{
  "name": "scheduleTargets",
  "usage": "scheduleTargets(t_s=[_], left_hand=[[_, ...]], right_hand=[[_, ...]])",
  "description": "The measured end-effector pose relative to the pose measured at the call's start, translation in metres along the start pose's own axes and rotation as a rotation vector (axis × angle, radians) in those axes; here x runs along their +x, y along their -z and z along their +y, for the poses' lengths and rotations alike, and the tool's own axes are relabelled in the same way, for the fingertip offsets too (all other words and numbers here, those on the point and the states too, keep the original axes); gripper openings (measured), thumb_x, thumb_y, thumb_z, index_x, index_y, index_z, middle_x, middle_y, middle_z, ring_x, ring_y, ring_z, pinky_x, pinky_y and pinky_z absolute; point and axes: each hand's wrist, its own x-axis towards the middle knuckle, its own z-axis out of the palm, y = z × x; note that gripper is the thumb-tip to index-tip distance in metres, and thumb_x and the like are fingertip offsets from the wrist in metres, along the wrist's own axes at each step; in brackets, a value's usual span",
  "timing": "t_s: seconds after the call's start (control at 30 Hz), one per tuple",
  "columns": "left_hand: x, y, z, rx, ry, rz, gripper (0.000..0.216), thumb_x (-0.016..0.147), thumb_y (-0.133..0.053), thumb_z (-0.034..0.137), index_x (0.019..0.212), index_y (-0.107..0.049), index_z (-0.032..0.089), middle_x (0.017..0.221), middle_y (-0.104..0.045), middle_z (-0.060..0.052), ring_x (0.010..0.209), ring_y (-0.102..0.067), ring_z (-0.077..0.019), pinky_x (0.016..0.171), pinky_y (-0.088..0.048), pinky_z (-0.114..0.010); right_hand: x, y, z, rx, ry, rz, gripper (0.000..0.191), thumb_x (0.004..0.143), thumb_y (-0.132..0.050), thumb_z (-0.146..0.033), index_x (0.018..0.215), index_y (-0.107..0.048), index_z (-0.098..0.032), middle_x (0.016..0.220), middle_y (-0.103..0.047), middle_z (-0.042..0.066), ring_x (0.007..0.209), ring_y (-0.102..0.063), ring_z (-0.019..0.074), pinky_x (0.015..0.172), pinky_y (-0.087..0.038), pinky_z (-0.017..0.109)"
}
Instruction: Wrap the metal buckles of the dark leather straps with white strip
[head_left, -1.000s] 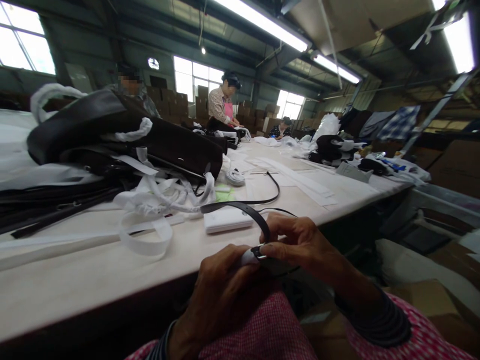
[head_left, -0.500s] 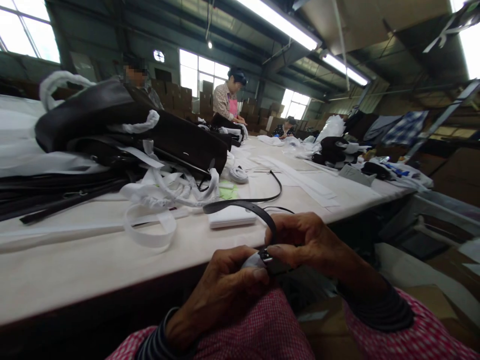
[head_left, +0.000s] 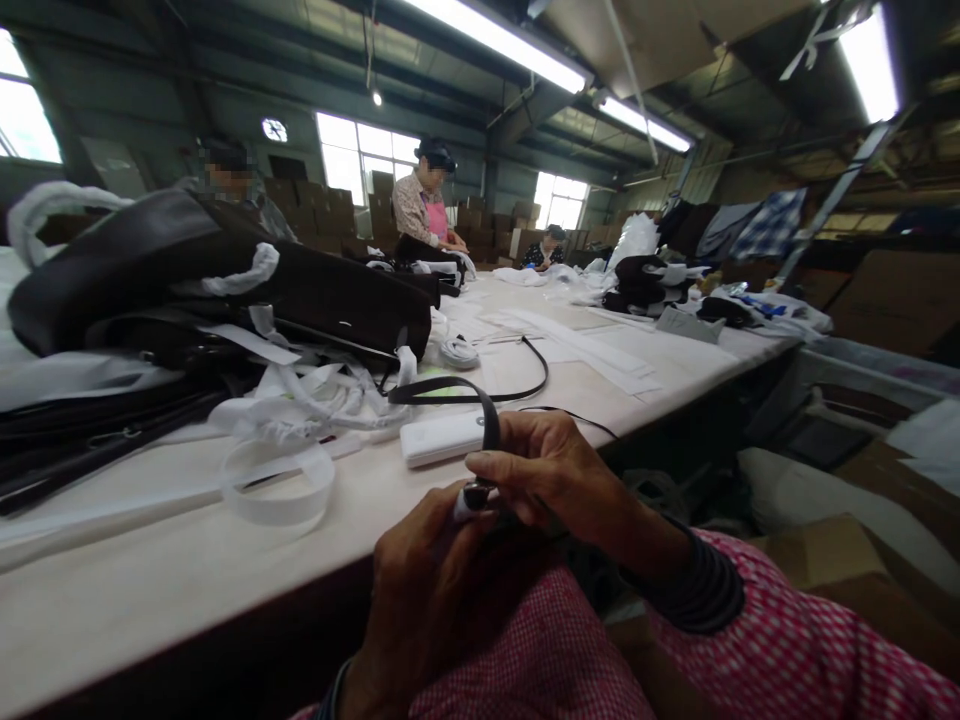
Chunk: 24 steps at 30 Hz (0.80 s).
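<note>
Both hands (head_left: 495, 520) on black strap (head_left: 480, 398)

A bag-making factory floor.
A long pale bench (head_left: 172, 580) carries dark handbags (head_left: 225, 280), loose straps (head_left: 480, 385) and white wrapping strips (head_left: 277, 480); other workers (head_left: 424, 205) stand along it, cardboard boxes (head_left: 330, 210) are stacked behind, and tube lights (head_left: 499, 40) hang under a metal roof.
</note>
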Motion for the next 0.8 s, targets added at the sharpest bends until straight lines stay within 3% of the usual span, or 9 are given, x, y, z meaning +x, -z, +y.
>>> scheduleTargets(t_s=[0.17, 0.37, 0.57, 0.7, 0.8], left_hand=[[0.004, 0.003, 0.008, -0.178, 0.127, -0.007, 0.015, 0.092, -0.069, 0.038, 0.098, -0.078, 0.026, 0.088, -0.078, 0.001, 0.08, -0.07, -0.0193, 0.072, -0.052, -0.024], [0.009, 0.006, 0.019, -0.412, 0.308, -0.02, 0.03, 0.083, -0.077, 0.049, 0.083, -0.078, 0.018, 0.071, -0.072, -0.001, 0.072, -0.064, -0.0169, 0.07, -0.051, -0.023], [0.013, 0.006, 0.016, -0.463, 0.319, -0.075, 0.033, 0.086, -0.076, 0.05, 0.08, -0.078, 0.017, 0.068, -0.07, -0.003, 0.07, -0.062, -0.0161, 0.071, -0.05, -0.024], [0.013, 0.003, 0.015, -0.662, 0.375, -0.154, 0.04, 0.078, -0.08, 0.057, 0.085, -0.08, 0.018, 0.072, -0.072, -0.006, 0.062, -0.062, -0.0155, 0.062, -0.051, -0.026], [0.007, 0.01, 0.02, -0.665, 0.229, -0.202, 0.05, 0.08, -0.07, 0.069, 0.092, -0.081, 0.021, 0.073, -0.073, -0.008, 0.062, -0.068, -0.0204, 0.057, -0.054, -0.033]], right_hand=[[-0.001, 0.001, -0.005, 0.044, 0.027, -0.017, 0.027, 0.084, -0.08, -0.036, 0.084, -0.07, -0.012, 0.061, -0.059, -0.003, 0.04, -0.041, 0.0031, 0.037, -0.03, 0.014], [-0.007, 0.008, -0.008, 0.059, 0.043, -0.005, 0.028, 0.084, -0.081, -0.037, 0.082, -0.068, -0.012, 0.057, -0.057, -0.005, 0.039, -0.041, 0.0034, 0.036, -0.03, 0.014], [-0.001, 0.009, -0.012, 0.054, 0.076, 0.025, 0.031, 0.08, -0.083, -0.038, 0.081, -0.068, -0.012, 0.06, -0.058, -0.004, 0.039, -0.041, 0.0033, 0.036, -0.029, 0.015], [-0.003, 0.007, -0.007, 0.029, 0.029, -0.061, 0.031, 0.081, -0.082, -0.04, 0.087, -0.069, -0.013, 0.063, -0.06, -0.001, 0.042, -0.042, 0.0054, 0.037, -0.03, 0.017], [0.01, 0.009, 0.009, -0.085, 0.047, -0.178, 0.034, 0.088, -0.076, -0.047, 0.097, -0.071, -0.014, 0.077, -0.067, 0.005, 0.058, -0.058, 0.013, 0.046, -0.041, 0.021]])
